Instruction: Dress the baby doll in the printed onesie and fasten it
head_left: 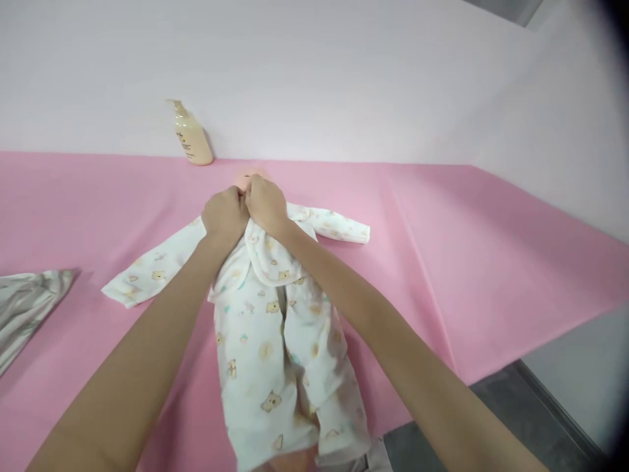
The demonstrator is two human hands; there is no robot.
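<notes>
A baby doll lies on its back, most of its head (246,177) hidden behind my hands. It wears a white long-sleeved baby top (270,255) and matching baby trousers (255,367), both printed with small bears. My left hand (226,211) and my right hand (265,202) meet at the neckline, fingers closed in a pinch on the top's collar. The fastening between the fingertips is too small to make out. One sleeve (157,265) spreads to the left, the other (339,225) to the right. Below the trouser hems a bit of the doll's leg (289,459) shows.
A cream pump bottle (194,139) stands at the back against the white wall (314,78). Folded striped cloth (29,301) lies at the left on the pink table cover (393,275). The table's edge drops off at the lower right above a grey floor (531,419).
</notes>
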